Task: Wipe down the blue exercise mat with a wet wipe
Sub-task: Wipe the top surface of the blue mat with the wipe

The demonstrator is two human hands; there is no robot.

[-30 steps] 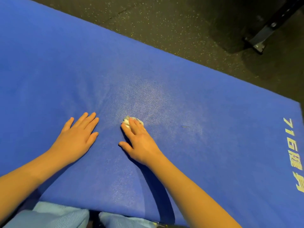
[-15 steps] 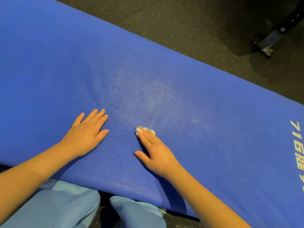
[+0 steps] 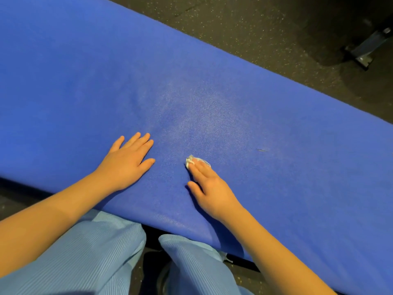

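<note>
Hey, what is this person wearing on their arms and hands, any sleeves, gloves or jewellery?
There are no gloves, rings or watch on the left hand or the right hand, and no sleeve shows anywhere along either arm. The only clothing in view is light blue ribbed trousers.

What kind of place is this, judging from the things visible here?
Probably a gym or fitness room: a thick blue exercise mat lies on dark speckled rubber flooring, and a metal equipment foot stands at the far right.
</note>
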